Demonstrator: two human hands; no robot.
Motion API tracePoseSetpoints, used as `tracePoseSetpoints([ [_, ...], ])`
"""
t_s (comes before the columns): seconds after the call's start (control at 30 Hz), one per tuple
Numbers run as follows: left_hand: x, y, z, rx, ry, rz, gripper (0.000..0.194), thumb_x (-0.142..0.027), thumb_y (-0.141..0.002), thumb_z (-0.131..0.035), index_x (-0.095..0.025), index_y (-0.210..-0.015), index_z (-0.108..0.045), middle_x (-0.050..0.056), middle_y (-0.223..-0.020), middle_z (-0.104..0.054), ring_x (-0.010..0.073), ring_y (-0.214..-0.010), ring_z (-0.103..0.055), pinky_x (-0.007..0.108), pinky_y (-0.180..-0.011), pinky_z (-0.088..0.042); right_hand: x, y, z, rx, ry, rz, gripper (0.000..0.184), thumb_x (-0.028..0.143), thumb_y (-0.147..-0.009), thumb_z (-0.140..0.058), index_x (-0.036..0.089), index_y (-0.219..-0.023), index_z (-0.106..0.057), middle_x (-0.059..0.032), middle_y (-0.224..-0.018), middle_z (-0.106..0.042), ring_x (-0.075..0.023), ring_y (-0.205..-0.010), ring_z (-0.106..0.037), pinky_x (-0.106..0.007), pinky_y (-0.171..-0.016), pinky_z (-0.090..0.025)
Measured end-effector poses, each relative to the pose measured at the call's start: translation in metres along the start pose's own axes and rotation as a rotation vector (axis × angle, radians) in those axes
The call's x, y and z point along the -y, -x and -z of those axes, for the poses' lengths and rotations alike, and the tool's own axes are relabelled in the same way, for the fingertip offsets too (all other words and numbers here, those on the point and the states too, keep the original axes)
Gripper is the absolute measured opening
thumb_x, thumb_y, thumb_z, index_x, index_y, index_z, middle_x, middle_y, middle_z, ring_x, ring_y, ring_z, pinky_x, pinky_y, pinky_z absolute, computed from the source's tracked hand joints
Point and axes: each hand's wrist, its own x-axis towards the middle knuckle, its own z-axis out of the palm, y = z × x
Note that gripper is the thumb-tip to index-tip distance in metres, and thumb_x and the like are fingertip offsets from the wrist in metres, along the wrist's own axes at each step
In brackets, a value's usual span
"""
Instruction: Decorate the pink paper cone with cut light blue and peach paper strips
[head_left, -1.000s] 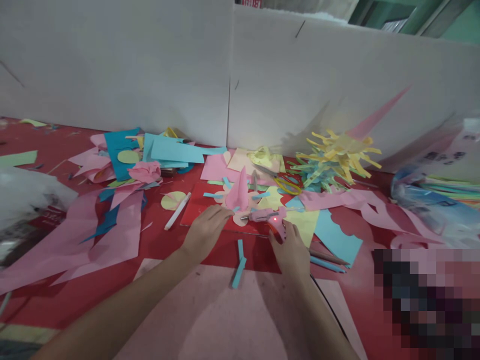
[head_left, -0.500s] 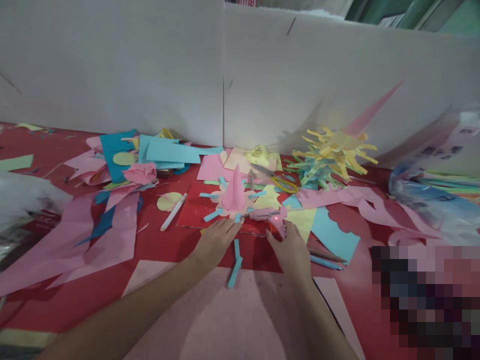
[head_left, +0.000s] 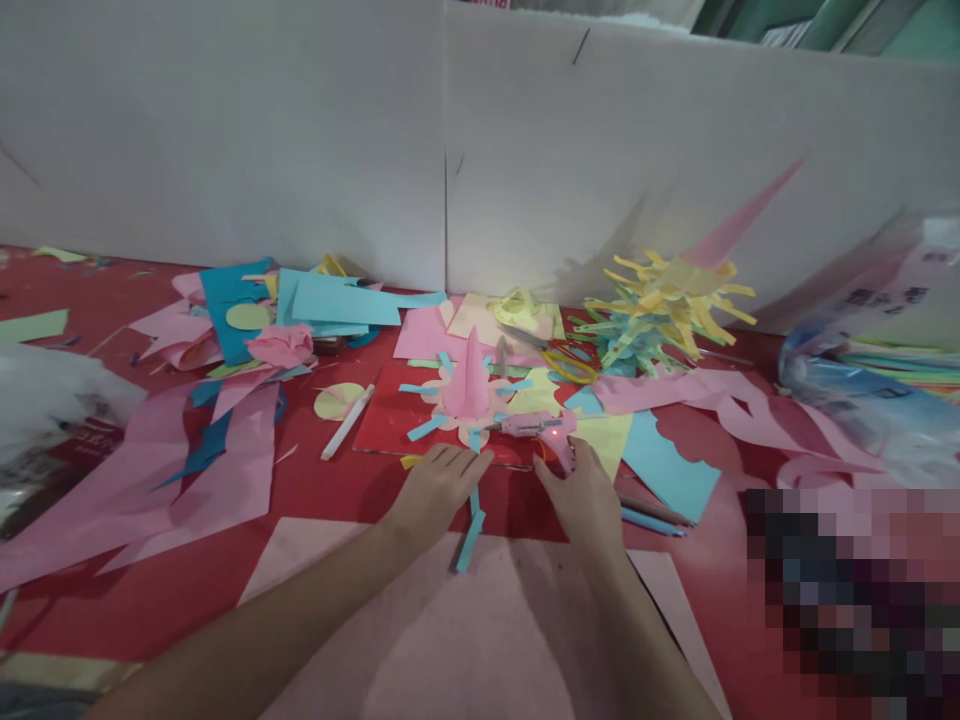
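My right hand [head_left: 583, 492] is closed around the handle of a pink glue gun [head_left: 556, 432] with a lit red light. The gun's nozzle points left, close to the lower petals of a paper flower [head_left: 466, 392]. This flower has a pink cone in its middle and blue strips round its edge, and it sits on a red board [head_left: 382, 425]. My left hand [head_left: 439, 488] is at the board's front edge, fingers bent together over a blue paper strip [head_left: 472, 535]. The fingers partly hide the strip, whose lower, folded end lies towards me.
Scissors with yellow handles [head_left: 568, 364] lie behind the board. A white marker [head_left: 348, 422] is to its left. At the right stand a fringed yellow-and-green paper piece with a pink cone [head_left: 675, 300] and a clear plastic bag [head_left: 870, 345]. Pink paper scraps [head_left: 232, 450] spread at left.
My left hand has drawn back slightly towards me from the flower's lower petal, baring the blue strip there. The glue gun and my right hand stay almost where they were.
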Motion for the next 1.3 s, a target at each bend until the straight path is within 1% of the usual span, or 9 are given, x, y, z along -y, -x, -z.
tracePoseSetpoints([
  [0.13,-0.001,-0.002,-0.002,-0.096,-0.002,0.021,0.024,-0.023,-0.088,-0.042,-0.015,-0.109,-0.05,0.006,-0.093,-0.063,0.0181,-0.086,-0.057,0.033,-0.079,-0.042,0.0,0.0,0.001,0.0,0.001,-0.009,0.047,0.047,-0.076,-0.047,0.02,-0.114,-0.047,-0.0082,-0.113,-0.055,-0.0222,-0.091,-0.056,-0.028,-0.061,-0.038],
  [0.23,0.0,-0.005,-0.003,-0.147,-0.053,0.107,0.024,-0.024,-0.089,-0.041,-0.016,-0.108,-0.052,0.006,-0.1,-0.062,0.0186,-0.092,-0.056,0.033,-0.082,-0.041,0.0,0.0,0.001,-0.008,0.006,-0.014,0.048,0.048,-0.076,-0.047,0.02,-0.114,-0.047,-0.0082,-0.112,-0.055,-0.0223,-0.091,-0.056,-0.028,-0.061,-0.038],
  [0.4,0.003,-0.009,-0.004,-0.103,-0.086,0.208,0.022,-0.024,-0.088,-0.042,-0.018,-0.106,-0.054,0.007,-0.104,-0.058,0.0199,-0.099,-0.052,0.034,-0.084,-0.04,-0.001,0.0,0.001,-0.018,-0.008,-0.01,0.048,0.047,-0.076,-0.048,0.019,-0.114,-0.047,-0.0078,-0.112,-0.056,-0.0228,-0.093,-0.055,-0.028,-0.062,-0.039],
  [0.6,0.006,-0.011,-0.006,-0.062,-0.048,0.197,0.02,-0.024,-0.087,-0.044,-0.02,-0.103,-0.056,0.006,-0.101,-0.057,0.0197,-0.099,-0.051,0.035,-0.085,-0.038,0.0,0.001,0.002,-0.014,-0.003,0.003,0.046,0.046,-0.076,-0.047,0.018,-0.114,-0.047,-0.0085,-0.112,-0.056,-0.0226,-0.094,-0.055,-0.028,-0.064,-0.039],
  [0.77,0.004,-0.01,-0.004,-0.075,-0.027,0.222,0.02,-0.026,-0.086,-0.045,-0.018,-0.1,-0.057,0.007,-0.102,-0.057,0.021,-0.099,-0.049,0.036,-0.086,-0.038,-0.003,-0.001,0.001,-0.028,-0.019,0.008,0.048,0.048,-0.076,-0.047,0.018,-0.114,-0.047,-0.0087,-0.11,-0.056,-0.0228,-0.093,-0.055,-0.028,-0.063,-0.04],
  [0.9,0.005,-0.011,-0.005,-0.046,-0.017,0.2,0.023,-0.029,-0.086,-0.044,-0.017,-0.102,-0.056,0.009,-0.102,-0.056,0.023,-0.101,-0.048,0.038,-0.088,-0.037,-0.006,-0.002,-0.001,-0.029,-0.024,0.004,0.05,0.049,-0.076,-0.047,0.018,-0.115,-0.046,-0.0085,-0.111,-0.056,-0.024,-0.095,-0.054,-0.028,-0.064,-0.04],
  [1.07,0.006,-0.012,-0.008,-0.012,-0.018,0.184,0.021,-0.026,-0.087,-0.041,-0.017,-0.1,-0.055,0.009,-0.1,-0.055,0.0227,-0.103,-0.048,0.037,-0.089,-0.038,-0.003,0.0,0.002,-0.022,-0.021,-0.006,0.052,0.049,-0.076,-0.046,0.016,-0.116,-0.046,-0.0092,-0.113,-0.056,-0.0245,-0.096,-0.054,-0.029,-0.065,-0.04],
  [1.2,0.005,-0.014,-0.007,0.022,-0.054,0.151,0.024,-0.026,-0.087,-0.043,-0.012,-0.102,-0.055,0.012,-0.103,-0.055,0.025,-0.105,-0.047,0.038,-0.088,-0.039,-0.001,0.001,0.004,-0.019,-0.011,-0.01,0.051,0.047,-0.076,-0.048,0.015,-0.116,-0.046,-0.0102,-0.115,-0.055,-0.0245,-0.097,-0.054,-0.029,-0.067,-0.04],
  [1.3,0.009,-0.014,-0.003,0.056,0.007,0.164,0.023,-0.023,-0.088,-0.038,-0.015,-0.1,-0.056,0.009,-0.099,-0.056,0.0224,-0.1,-0.05,0.037,-0.088,-0.039,-0.003,0.001,0.003,-0.031,-0.018,-0.008,0.052,0.048,-0.076,-0.047,0.016,-0.116,-0.046,-0.0106,-0.114,-0.055,-0.0243,-0.096,-0.054,-0.029,-0.067,-0.04],
])
